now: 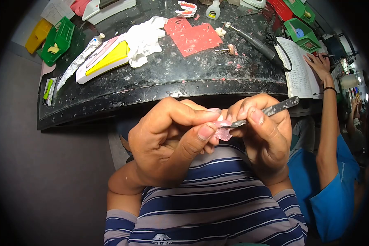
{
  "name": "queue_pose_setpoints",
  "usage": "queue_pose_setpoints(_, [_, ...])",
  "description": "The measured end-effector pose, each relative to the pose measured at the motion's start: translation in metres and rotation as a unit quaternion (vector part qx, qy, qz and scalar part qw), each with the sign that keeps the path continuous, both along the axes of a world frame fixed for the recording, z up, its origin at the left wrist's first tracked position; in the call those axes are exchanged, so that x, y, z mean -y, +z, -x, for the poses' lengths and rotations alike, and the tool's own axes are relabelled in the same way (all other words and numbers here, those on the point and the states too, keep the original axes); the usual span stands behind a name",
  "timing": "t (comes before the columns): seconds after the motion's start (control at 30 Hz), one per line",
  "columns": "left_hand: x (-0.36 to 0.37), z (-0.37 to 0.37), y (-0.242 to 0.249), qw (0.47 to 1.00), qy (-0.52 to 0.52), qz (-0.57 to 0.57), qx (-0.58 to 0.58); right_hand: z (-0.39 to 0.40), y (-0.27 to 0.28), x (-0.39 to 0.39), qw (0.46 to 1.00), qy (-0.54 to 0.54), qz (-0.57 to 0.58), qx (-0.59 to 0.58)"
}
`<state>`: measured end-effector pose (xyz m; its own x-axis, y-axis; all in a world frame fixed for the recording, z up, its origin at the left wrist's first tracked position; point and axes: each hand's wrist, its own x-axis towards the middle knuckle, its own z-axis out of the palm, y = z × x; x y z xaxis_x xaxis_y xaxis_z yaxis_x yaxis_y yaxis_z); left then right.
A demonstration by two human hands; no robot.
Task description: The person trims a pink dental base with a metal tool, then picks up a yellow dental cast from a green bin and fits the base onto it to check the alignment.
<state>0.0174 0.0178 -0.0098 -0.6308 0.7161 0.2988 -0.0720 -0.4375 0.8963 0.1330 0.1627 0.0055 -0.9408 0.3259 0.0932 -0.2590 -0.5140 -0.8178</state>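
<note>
In front of my chest, my left hand (166,137) pinches a small pink, partly see-through dental plate (224,134) between thumb and fingertips. A whitish, tooth-like bit shows at its upper edge, next to my left fingertips. My right hand (268,137) is closed around a dark metal scalpel handle (282,106) with ridges on its grip. The scalpel's front end rests at the pink plate, and my right fingers are close beside it. Fingers hide part of the plate and the tool's tip.
The black bench carries a red wax sheet (197,37), white cloth (146,41), yellow-and-white box (104,60), squeezed tube (78,60), black handpiece (256,46), teeth model (186,9) and small bottle (213,10). At right, a co-worker's arm (329,110) reaches over a notebook (298,69).
</note>
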Motion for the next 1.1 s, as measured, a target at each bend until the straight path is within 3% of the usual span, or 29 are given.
queue_pose_setpoints(0.3, [0.0006, 0.0010, -0.0008, 1.000, 0.008, 0.004, 0.002, 0.0020, -0.0065, 0.0071, 0.996, -0.073, -0.053, -0.026])
queue_pose_setpoints(0.83, [0.0014, 0.0033, -0.0017, 0.997, 0.023, 0.014, -0.066, 0.0017, -0.0013, 0.0024, 0.999, -0.034, -0.020, -0.001])
queue_pose_setpoints(1.1, [0.0010, 0.0059, -0.0039, 0.997, 0.023, -0.002, -0.068, 0.0046, -0.0073, 0.0044, 0.992, -0.068, -0.098, -0.028])
